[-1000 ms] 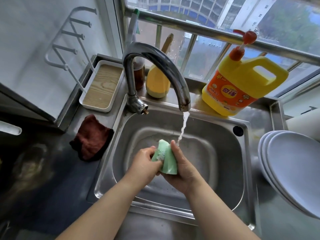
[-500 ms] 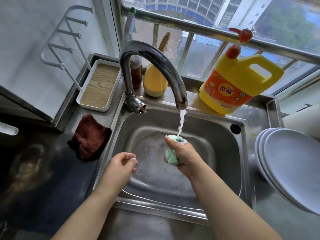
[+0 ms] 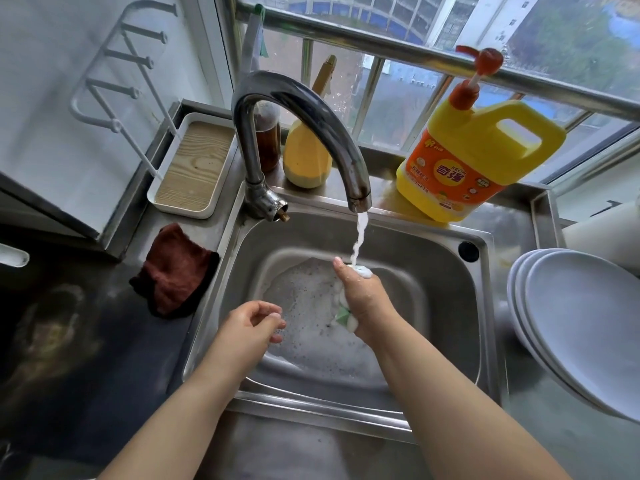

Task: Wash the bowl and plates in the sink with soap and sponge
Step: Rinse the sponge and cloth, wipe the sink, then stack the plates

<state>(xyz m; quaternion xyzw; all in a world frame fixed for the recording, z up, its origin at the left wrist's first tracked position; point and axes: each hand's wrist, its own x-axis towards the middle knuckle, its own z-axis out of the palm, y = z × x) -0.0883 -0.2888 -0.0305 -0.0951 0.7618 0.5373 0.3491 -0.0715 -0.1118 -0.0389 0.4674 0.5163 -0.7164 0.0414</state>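
Sponge (image 3: 343, 315) squeezed in right hand (image 3: 363, 299) grip mid-sink (image 3: 446, 306); left hand (image 3: 247, 325) loosely curled, holding nothing.

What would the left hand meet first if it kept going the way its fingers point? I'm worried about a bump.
Probably the right hand gripping the foamy green sponge: the left hand's fingers point right, toward it, over the sink. Depth is uncertain.

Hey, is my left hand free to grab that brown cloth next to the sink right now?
Probably yes. Your left hand holds nothing and hovers over the sink's left side; the brown cloth lies uncovered on the counter just past that rim, with nothing between. Your right hand grips the sponge.
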